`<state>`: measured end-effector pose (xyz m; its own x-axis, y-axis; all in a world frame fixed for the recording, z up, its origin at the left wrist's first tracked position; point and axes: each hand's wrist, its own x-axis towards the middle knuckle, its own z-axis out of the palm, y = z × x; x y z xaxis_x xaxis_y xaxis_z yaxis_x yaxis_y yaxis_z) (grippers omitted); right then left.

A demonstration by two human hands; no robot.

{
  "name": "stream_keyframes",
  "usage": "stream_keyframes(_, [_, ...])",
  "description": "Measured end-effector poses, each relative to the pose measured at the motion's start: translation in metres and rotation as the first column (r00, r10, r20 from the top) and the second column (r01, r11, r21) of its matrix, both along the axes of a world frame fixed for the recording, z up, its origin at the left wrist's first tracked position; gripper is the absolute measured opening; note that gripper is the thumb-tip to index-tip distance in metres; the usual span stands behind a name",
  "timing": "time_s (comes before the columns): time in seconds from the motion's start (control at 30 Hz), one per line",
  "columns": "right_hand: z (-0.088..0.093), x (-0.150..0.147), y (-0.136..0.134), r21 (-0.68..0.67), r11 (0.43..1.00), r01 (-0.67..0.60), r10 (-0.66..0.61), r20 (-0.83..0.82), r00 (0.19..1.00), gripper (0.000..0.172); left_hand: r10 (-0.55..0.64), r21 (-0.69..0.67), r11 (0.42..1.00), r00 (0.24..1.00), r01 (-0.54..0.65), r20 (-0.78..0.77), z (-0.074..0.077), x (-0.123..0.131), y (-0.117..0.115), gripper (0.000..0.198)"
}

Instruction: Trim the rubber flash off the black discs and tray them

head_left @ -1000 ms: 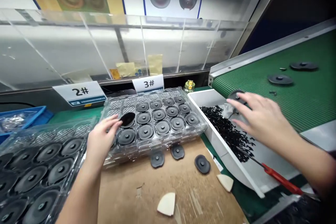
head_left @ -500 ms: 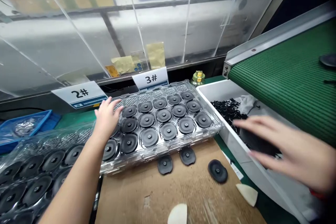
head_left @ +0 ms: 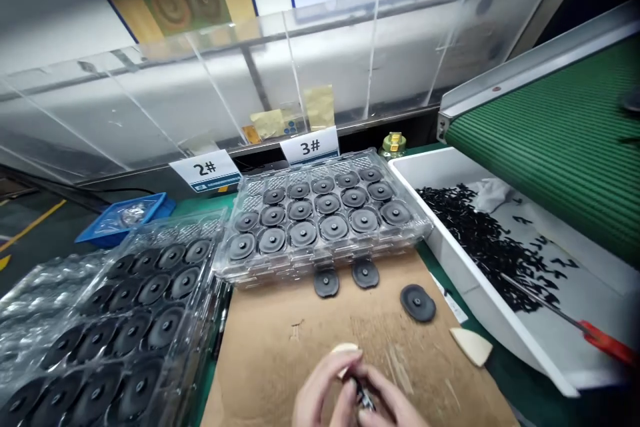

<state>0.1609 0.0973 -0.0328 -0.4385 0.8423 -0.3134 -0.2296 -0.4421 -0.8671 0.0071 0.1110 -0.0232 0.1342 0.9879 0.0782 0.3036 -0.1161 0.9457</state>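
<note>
My left hand [head_left: 320,390] and right hand [head_left: 387,410] close on a small black part [head_left: 365,401], pinched between them at the near edge of the cardboard sheet [head_left: 280,360]; the clear tray's [head_left: 280,271] pockets keep the rubber discs [head_left: 333,227] separate.

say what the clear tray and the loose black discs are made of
The clear tray looks like thin formed plastic: see-through, glossy, with moulded pockets. The loose black discs look like rubber or soft plastic, with a dull surface and a raised centre; the look can't settle which.
</note>
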Motion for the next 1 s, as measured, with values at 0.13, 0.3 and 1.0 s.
stream_keyframes(0.13, [0.004, 0.001, -0.025, -0.14, 0.989, -0.051, -0.008, -0.394, 0.919, 0.052, -0.189, 0.37, 0.882, 0.938, 0.292, -0.291, -0.025, -0.004, -0.045, 0.042])
stream_keyframes(0.3, [0.008, 0.008, -0.068, -0.176, 0.984, 0.003, -0.095, -0.52, 0.849, 0.047, -0.034, 0.556, 0.745, 0.853, 0.369, -0.521, -0.024, 0.008, -0.08, 0.044])
stream_keyframes(1.0, [0.014, 0.021, -0.116, 0.055, 0.998, -0.001, 0.009, -0.132, 0.991, 0.076, -0.226, 0.399, 0.823, 0.879, 0.403, -0.421, -0.001, 0.017, -0.125, 0.07])
